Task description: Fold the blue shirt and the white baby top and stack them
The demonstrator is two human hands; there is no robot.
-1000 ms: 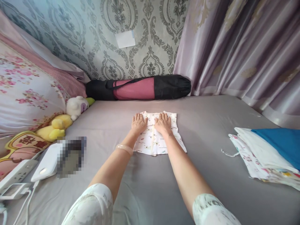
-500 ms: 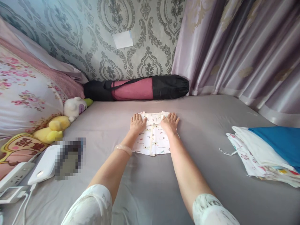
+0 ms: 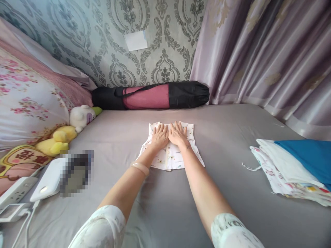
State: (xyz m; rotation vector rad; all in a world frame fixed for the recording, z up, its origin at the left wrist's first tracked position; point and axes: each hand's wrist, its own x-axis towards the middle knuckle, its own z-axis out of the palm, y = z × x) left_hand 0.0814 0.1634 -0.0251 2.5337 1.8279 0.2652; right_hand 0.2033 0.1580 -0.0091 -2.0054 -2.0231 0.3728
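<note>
A small white printed garment [image 3: 171,157] lies flat on the grey bed sheet [image 3: 227,131] in the middle of the view. My left hand [image 3: 159,135] and my right hand [image 3: 177,133] rest side by side on its far half, palms down, fingers stretched out flat and nearly touching each other. Neither hand grips anything. A pale bangle [image 3: 140,167] sits on my left wrist.
A stack of folded cloths with a blue one on top [image 3: 297,165] lies at the right. A rolled pink mat in a black bag [image 3: 151,96] lies along the wall. Plush toys [image 3: 69,129], a floral pillow [image 3: 26,103], a white device [image 3: 48,179] and a power strip [image 3: 14,193] sit at the left. Curtains [image 3: 271,51] hang at the right.
Half a second ago my hands lay apart at the garment's far corners. They have slid inward and now meet at its middle; the garment's lower corners spread wider.
</note>
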